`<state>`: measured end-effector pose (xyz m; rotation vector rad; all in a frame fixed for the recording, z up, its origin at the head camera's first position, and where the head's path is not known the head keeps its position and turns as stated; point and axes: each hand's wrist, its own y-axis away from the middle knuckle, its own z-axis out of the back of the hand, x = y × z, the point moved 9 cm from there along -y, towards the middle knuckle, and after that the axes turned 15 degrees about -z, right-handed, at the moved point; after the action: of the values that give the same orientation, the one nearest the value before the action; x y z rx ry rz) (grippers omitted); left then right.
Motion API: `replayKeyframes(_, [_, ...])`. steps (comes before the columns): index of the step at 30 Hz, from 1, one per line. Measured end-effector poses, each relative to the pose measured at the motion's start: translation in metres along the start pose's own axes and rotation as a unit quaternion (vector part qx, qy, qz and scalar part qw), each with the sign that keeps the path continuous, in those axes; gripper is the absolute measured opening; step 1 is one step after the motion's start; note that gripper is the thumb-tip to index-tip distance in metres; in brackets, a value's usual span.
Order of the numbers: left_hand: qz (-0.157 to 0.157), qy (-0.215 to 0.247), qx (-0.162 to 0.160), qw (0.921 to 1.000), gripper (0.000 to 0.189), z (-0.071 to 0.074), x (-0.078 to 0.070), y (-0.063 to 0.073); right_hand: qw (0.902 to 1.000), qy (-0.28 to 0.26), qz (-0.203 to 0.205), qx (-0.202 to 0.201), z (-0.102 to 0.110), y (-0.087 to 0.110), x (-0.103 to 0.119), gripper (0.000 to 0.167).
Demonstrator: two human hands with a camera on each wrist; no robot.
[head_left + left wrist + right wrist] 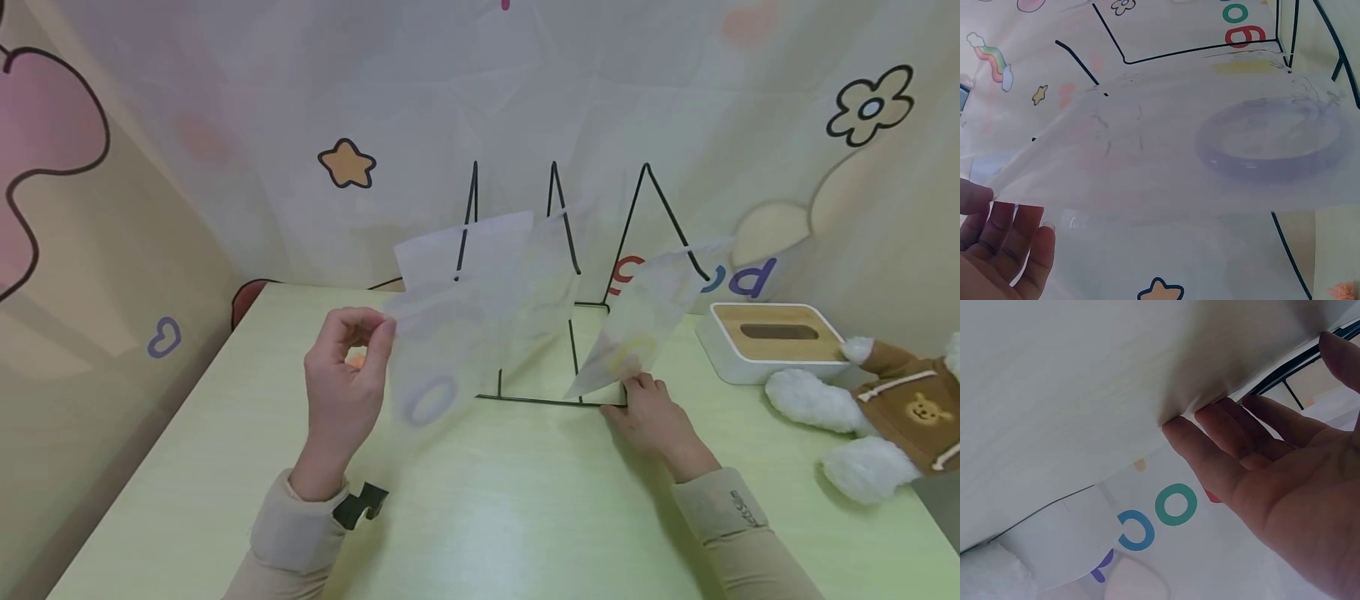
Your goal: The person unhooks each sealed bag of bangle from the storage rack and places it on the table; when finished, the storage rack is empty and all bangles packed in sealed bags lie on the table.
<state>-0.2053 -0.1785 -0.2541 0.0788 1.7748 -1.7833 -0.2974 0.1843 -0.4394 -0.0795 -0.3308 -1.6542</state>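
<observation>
A black wire rack (pixel 536 402) with tall pointed uprights stands on the table (pixel 480 525). My left hand (pixel 341 375) pinches the left edge of a thin frosted plastic bag (pixel 457 333) between thumb and fingers. The bag stretches from there toward the rack, and a purple ring (pixel 1254 164) shows through it in the left wrist view. On the rack's right side hangs a second frosted bag (pixel 648 300) with a yellow ring. My right hand (pixel 660 421) grips the rack's front right base corner, fingertips down at the tabletop in the right wrist view.
Right of the rack stands a white tissue box (pixel 735 362) with a wooden lid. A plush toy (pixel 892 408) in a brown top lies beside it. Behind the table hangs a printed cloth (pixel 285 108). A small orange thing (pixel 356 361) shows behind my left hand.
</observation>
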Motion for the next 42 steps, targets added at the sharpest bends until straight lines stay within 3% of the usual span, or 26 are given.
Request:
replayKeyframes(12, [0.017, -0.026, 0.01, 0.9995, 0.01, 0.01, -0.008, 0.004, 1.0, -0.003, 0.003, -0.009, 0.0, 0.0, 0.0, 0.064])
replayKeyframes(14, [0.03, -0.033, 0.012, 0.9989, 0.011, 0.015, -0.01, 0.006, 0.9999, -0.003, 0.005, -0.011, 0.0, 0.0, -0.001, 0.064])
replayKeyframes(18, [0.086, -0.04, 0.009, 0.9955, 0.012, 0.03, -0.009, 0.012, 0.9999, -0.005, 0.009, -0.014, -0.001, 0.0, -0.001, 0.064])
replayKeyframes(26, [0.174, -0.077, 0.009, 0.9817, 0.012, 0.063, 0.004, 0.024, 0.9998, -0.008, 0.009, -0.014, -0.002, -0.001, -0.002, 0.063])
replayKeyframes(35, [0.257, -0.116, 0.068, 0.9572, 0.013, 0.087, 0.036, 0.044, 0.9998, -0.014, 0.006, -0.011, -0.006, -0.003, -0.004, 0.064])
replayKeyframes(42, [0.293, -0.103, 0.131, 0.9416, 0.014, 0.086, 0.058, 0.061, 0.9996, -0.013, 0.009, -0.023, -0.002, -0.002, -0.004, 0.062])
